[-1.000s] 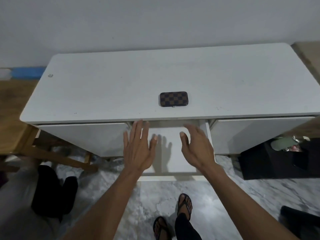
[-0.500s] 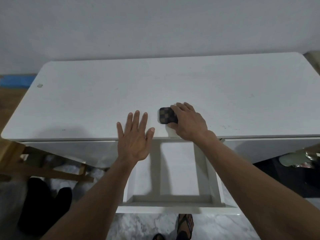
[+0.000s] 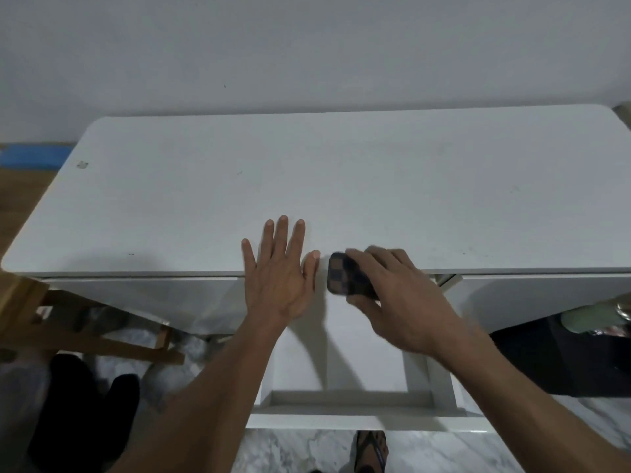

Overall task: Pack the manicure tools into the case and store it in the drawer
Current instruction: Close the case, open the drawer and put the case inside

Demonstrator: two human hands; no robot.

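While no writing reads on the checkered case (image 3: 345, 276), right hand (image 3: 404, 303) fingers grasp it above the open drawer (image 3: 358, 399) at the desk (image 3: 341, 182) edge, half hidden; left hand (image 3: 278, 279) spread flat, released.

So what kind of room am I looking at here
Most likely a room in a home, perhaps a bedroom or dressing corner: a white desk with an open drawer against a plain wall, marble-look floor tiles, and a sandalled foot.
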